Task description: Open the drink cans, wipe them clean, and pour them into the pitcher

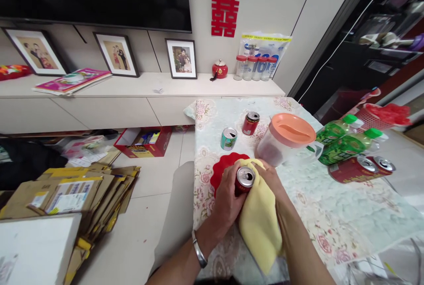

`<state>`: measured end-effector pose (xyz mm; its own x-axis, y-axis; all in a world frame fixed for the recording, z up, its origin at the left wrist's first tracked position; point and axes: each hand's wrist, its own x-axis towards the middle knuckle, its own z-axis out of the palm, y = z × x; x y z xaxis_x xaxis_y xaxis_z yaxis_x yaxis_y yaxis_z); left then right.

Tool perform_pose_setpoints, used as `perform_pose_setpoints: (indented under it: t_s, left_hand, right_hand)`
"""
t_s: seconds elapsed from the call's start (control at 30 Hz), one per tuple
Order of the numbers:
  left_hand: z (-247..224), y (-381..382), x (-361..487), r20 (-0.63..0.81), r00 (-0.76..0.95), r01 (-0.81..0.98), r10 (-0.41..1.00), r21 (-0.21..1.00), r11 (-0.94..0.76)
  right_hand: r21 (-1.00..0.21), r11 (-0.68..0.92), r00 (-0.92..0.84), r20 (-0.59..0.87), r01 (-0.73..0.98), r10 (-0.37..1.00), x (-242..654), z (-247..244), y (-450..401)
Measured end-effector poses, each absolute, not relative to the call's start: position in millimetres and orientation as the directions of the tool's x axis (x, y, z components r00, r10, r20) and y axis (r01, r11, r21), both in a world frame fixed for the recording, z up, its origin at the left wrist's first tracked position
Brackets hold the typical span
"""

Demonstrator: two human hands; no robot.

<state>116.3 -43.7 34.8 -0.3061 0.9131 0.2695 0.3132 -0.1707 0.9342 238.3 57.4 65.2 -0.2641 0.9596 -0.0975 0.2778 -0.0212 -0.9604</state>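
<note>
Nearest cam: L forearm (183,256) w/ 1 silver bangle (199,249), & R forearm (300,232). Held can (245,177) is dark red w/ shiny silver top, mouth open; yellow cloth (260,223) is plain, bunched up top, hanging in folds toward the wearer. Can is btwn the hands, by the red scalloped mat (219,171) on the floral tablecloth (318,201): L hand (228,194) wrapped round its L side, R hand (270,178) gripping cloth against its R side, fingers partly hidden. Count: 1 can in hand, 1 cloth, 1 mat; beyond, 1 green can (228,140), 1 red can (251,125), 1 peach-lidded pitcher (271,149); far R, 2 green bottles (346,146), 2 other red cans (353,171)
</note>
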Motion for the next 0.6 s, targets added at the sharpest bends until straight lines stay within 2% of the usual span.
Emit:
perform_pose_setpoints:
  t_s: [0.4,0.6]
  left_hand:
    - [32,-54,104,0.279,-0.313,0.432,0.908,0.893,-0.125]
    - [46,-57,95,0.192,-0.313,0.236,0.93,0.964,-0.12]
  right_hand:
    - [-0.884,0.192,-0.26,0.084,0.426,0.962,234,33,43]
    - [-0.892,0.221,-0.243,0.131,0.394,0.961,232,41,33]
